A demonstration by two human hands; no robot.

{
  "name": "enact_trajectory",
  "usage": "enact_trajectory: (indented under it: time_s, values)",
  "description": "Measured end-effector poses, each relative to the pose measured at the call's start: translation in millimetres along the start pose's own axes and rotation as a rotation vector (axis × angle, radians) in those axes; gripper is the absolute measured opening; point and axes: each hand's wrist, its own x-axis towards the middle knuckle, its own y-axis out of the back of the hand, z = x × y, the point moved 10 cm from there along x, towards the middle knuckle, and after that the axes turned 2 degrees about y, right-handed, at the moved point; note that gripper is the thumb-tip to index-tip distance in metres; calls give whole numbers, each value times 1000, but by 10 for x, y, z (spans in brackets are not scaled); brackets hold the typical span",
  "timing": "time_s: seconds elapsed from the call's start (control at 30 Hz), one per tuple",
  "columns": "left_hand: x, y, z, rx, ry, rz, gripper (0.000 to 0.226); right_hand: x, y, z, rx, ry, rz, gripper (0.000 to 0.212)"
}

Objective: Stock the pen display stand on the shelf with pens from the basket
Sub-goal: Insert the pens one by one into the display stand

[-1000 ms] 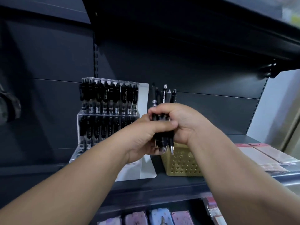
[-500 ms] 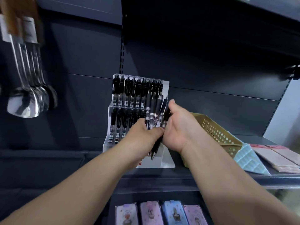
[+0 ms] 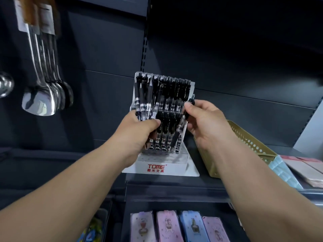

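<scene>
Dark shop shelving fills the background, and the shelf [image 3: 174, 188] in front of me carries the pen stand [image 3: 157, 167], with the yellow basket [image 3: 244, 137] just to its right, tilted up on its edge

My left hand [image 3: 138, 135] grips a bundle of pens [image 3: 145, 98], fingers [image 3: 153, 122] clenched round the lower barrels, the pens standing nearly upright in front of the stand's left half. My right hand [image 3: 204, 123] pinches a single pen [image 3: 181, 122] near its clip end, in front of the stand's right side. Its long axis slants from upper right down to lower left, tip pointing down at the stand's lower tier. The right hand is the nearer one to the free places there, so I judge the next move is to bring the pen upright and lower it tip first into a slot on that side; which slot is free I cannot tell, since the pens already in the stand crowd together

Half a second ago both hands were clasped together on the one bundle. Since then the right has drawn one pen out and moved apart from the left, and the stand has come closer and more central in my view
</scene>
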Motion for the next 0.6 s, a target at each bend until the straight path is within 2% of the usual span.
enact_trajectory:
  time_s: [0.1,0.23,0.3,0.37,0.4,0.6]
  values:
    - [37,92,-2,-20,10,-2,67,39,1,-153,-164,174,19,17]
    - [67,154,-25,-43,10,-26,50,36,9,-362,-426,390,78,20]
    - [86,190,-45,-58,7,-25,60,33,-31,-405,-539,468,92,17]
    - [109,224,-75,-52,17,-20,77,40,-82,-391,-592,510,78,16]
    - [120,234,-86,-55,19,-21,77,51,-103,-371,-608,517,70,18]
    - [116,230,-125,-82,24,-25,56,78,-159,-258,-675,523,40,19]
